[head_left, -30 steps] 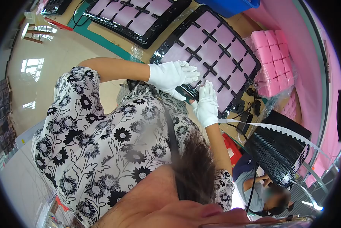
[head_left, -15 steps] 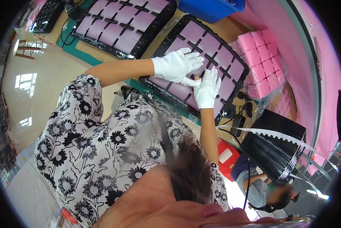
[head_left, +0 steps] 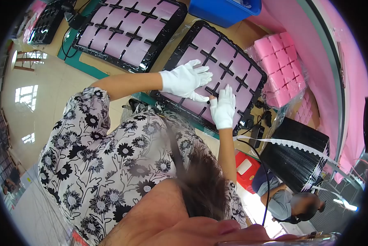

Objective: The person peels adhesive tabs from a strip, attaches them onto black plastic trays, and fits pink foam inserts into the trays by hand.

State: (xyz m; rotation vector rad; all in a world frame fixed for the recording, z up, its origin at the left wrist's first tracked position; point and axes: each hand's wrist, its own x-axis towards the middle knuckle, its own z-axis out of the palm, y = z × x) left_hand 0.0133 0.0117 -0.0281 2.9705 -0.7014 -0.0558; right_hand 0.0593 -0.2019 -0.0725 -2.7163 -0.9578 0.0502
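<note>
A black frame tray lies on the table, its purple sheet split by black cross-shaped slots or ribs. My left hand, in a white glove, rests flat on the left part of the sheet with fingers spread. Beside it, my right hand lies flat near the tray's near right side, fingers stretched out and close together. A bit of bare thumb shows at the right glove. The thumbs are close to each other. Neither hand grasps anything; what lies beneath the palms is hidden.
A second purple-covered black tray is at the left. Pink foam blocks in clear plastic stand right, below a blue bin. Cables and a black adapter lie near a stack of black ribbed sheets. Another person is at lower right.
Both hands have slid slightly toward my body over the purple sheet, the left one also a little leftward. The whole view has shifted slightly.
</note>
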